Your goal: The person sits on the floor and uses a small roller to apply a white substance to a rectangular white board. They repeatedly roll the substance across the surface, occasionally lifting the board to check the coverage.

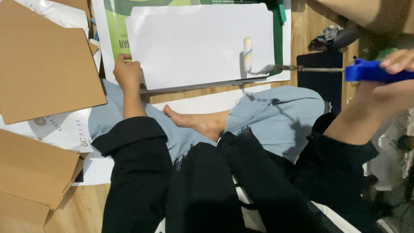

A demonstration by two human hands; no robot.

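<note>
Person sits cross-legged on wood floor [308, 26], white sheet [194, 43] flat in front of knees. Left hand [127, 71] curled at sheet's lower-left corner, fingertips pressing edge down, likely to stop it sliding. Right hand [394, 64] closed round blue handle [371, 71] of small paint roller [247, 54], arm held out to the side so the wire shank reaches across; foam head rests on sheet near its right edge. Green printed poster [115, 30] lies under sheet, probably as a spill guard. Cardboard pieces [43, 64] stacked at left, within reach but clear of the sheet

Wooden floor [308, 26]; brown cardboard sheets [43, 64] left; dim light.
</note>
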